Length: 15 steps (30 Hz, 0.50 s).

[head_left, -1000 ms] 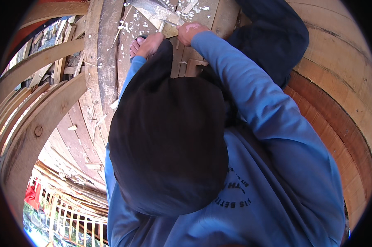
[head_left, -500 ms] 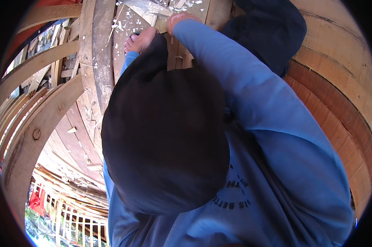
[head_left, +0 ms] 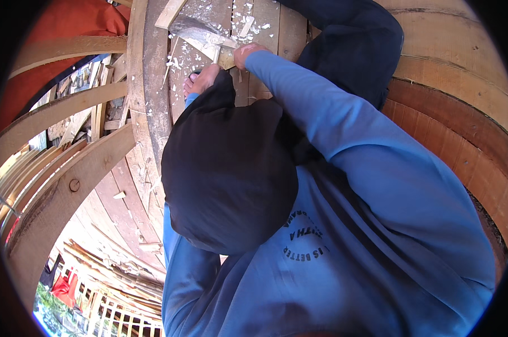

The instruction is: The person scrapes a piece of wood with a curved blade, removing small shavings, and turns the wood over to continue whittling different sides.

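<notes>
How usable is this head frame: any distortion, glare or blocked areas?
Head view: strong fisheye bending of the wooden ribs near the rim; bright daylight, no harsh glare; a dark hood blocks the centre; right hand and left hand small but sharp near the top edge.

A grey-bladed adze or hatchet [head_left: 200, 31], probably, lies blade-flat on chip-strewn wooden planks [head_left: 265, 22].

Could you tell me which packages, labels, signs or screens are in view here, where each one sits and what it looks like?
Round dark print on the blue sweatshirt: low in the picture's middle, beside the black head covering; a ring of dark lettering on blue cloth, partly hidden in folds.
No packages, signs or screens show among the curved wooden planks.
</notes>
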Available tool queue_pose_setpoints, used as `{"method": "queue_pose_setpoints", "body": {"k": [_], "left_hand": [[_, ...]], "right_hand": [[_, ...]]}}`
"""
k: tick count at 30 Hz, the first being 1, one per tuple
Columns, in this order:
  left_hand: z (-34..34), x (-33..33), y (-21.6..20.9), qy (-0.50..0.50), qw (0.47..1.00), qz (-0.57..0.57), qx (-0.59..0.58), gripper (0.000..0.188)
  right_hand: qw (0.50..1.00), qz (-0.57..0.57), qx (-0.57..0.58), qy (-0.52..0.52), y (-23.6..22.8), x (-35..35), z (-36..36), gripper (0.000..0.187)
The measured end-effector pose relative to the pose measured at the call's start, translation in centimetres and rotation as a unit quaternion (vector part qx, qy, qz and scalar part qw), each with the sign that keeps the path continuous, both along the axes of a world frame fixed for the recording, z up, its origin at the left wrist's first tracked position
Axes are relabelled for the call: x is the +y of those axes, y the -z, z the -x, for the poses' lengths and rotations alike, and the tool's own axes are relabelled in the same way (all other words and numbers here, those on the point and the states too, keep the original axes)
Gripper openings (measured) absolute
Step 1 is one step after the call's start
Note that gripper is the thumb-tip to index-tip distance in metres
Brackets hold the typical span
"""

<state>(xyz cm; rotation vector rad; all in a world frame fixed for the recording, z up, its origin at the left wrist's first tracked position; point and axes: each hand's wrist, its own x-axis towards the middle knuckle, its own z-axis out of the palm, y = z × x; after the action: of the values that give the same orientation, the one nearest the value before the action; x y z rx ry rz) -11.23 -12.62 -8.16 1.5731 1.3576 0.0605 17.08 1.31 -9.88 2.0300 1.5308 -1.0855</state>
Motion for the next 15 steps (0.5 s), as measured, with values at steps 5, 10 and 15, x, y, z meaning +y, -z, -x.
{"method": "queue_pose_setpoints", "body": {"k": [5,10,15], "left_hand": [[0.4,0.8,0.0,-0.020,1.000,-0.009,0.005,0.025],[-0.9,3.0,2.0,-0.003,1.000,-0.014,-0.002,0.025],[-1.9,3.9,3.2,0.014,1.000,-0.005,-0.004,0.024]], "right_hand": [[1.000,-0.005,0.026,-0.012,-1.7,-0.4,1.2,0.040],[0.998,0.016,-0.001,-0.058,-3.4,0.2,1.4,0.035],[0.999,0.014,-0.010,0.030,-4.7,0.2,1.2,0.038]]}}
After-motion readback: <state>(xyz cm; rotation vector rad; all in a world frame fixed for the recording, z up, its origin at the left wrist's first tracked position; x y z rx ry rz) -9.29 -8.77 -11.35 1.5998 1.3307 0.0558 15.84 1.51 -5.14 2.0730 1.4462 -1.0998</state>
